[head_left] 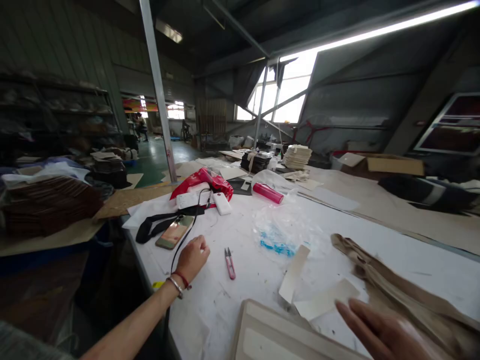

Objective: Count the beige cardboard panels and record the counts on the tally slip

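Observation:
My left hand [192, 258] is curled closed over the white table top, with nothing showing from its fingers. A phone [174, 232] lies just beyond it, and a black cord [186, 235] runs from a white power bank down past the wrist. To its right lie pink-handled thread snips [230, 264]. My right hand [386, 327], slightly blurred, has its fingers stretched out and holds nothing visible. It is nearest to a pale cut strip [328, 299] and a flat beige panel [273, 335]. A brown fabric piece [397, 280] lies behind and right of it.
A clear plastic bag [283, 232] with blue print lies mid-table. Farther back are a red bag [202, 180], a pink cylinder [268, 193] and stacks of pieces [297, 157]. A metal post [159, 95] rises at the table's far left; a cardboard box [393, 164] stands right.

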A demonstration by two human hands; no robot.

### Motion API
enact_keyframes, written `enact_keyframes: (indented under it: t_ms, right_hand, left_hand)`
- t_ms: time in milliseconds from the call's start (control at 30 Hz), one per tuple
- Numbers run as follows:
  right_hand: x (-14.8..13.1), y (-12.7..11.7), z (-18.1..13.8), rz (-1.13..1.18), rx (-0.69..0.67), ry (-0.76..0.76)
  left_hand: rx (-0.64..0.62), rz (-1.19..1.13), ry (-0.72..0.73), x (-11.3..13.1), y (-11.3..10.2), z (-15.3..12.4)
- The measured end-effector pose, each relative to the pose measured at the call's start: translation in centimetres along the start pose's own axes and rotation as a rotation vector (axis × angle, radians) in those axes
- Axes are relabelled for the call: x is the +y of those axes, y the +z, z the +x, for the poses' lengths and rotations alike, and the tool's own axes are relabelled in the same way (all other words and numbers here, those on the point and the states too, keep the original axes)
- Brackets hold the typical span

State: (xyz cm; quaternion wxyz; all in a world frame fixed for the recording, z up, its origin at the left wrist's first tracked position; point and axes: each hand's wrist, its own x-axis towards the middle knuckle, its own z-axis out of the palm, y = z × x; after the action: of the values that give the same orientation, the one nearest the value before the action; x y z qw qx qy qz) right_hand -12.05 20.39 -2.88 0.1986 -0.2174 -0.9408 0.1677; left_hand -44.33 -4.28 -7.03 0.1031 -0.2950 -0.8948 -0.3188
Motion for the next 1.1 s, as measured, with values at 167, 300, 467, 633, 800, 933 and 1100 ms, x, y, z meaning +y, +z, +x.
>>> enact_keyframes:
  t_ms: [167, 300, 467, 633, 800, 933, 1100]
  right_hand:
    - [-7.6, 4.5, 12.4, -0.140, -0.308, -0.190]
    - [-12.6, 9.3, 21.6, -0.257, -0.392, -0.355]
    - [-17.2, 16.4, 31.9, -0.407, -0.387, -0.465]
    - [-20.6, 22.4, 38.9, -0.447, -0.381, -0.553]
    - [-21.6, 26.8, 42.4, -0.489, -0.384, -0.612]
    - [-20.8, 27.6, 43.5, -0.500, -0.412, -0.703]
    - [-20.2, 24.4, 42.2, -0.346, -0.311, -0.828]
  left_hand:
    - [0.013, 0.146, 0.006, -4.1, -0.2, 6.7]
    - [0.027, 0.226, -0.004, -7.6, -0.9, 11.5]
    - [0.057, 0.364, -0.006, -11.1, -1.0, 16.0]
    - [0.051, 0.480, 0.079, -13.3, 0.6, 19.2]
    - [-0.014, 0.531, 0.173, -14.8, 2.7, 21.5]
    - [-0.068, 0.566, 0.221, -15.3, 3.0, 22.6]
    - [-0.097, 0.636, 0.350, -13.0, 0.1, 24.8]
